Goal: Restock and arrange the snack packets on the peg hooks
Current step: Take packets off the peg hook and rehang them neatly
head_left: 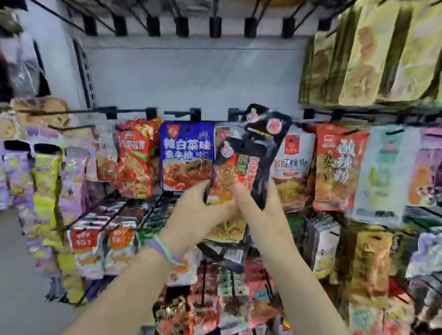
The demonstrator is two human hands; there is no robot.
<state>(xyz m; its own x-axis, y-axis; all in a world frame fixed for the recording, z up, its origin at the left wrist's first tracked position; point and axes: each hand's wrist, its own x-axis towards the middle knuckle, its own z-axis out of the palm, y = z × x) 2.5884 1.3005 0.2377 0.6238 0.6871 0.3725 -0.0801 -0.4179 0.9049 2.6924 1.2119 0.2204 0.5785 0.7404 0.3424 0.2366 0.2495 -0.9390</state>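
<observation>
Item, lower centre of frame: left hand (196, 212) and right hand (261, 213), side by side, both pinching the bottom edge of a glossy black-and-red foil snack packet (249, 156), long axis upright, tilted right, top against the black wire peg hook (237, 112) above.

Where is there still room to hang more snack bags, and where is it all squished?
The barest patch is the grey back panel, between the top row of black hooks and the middle row. An empty-looking hook sticks out above the blue packet. It is crowded below, where both hands grip the black-and-red packet, and among the tan bags at the upper right.
</observation>
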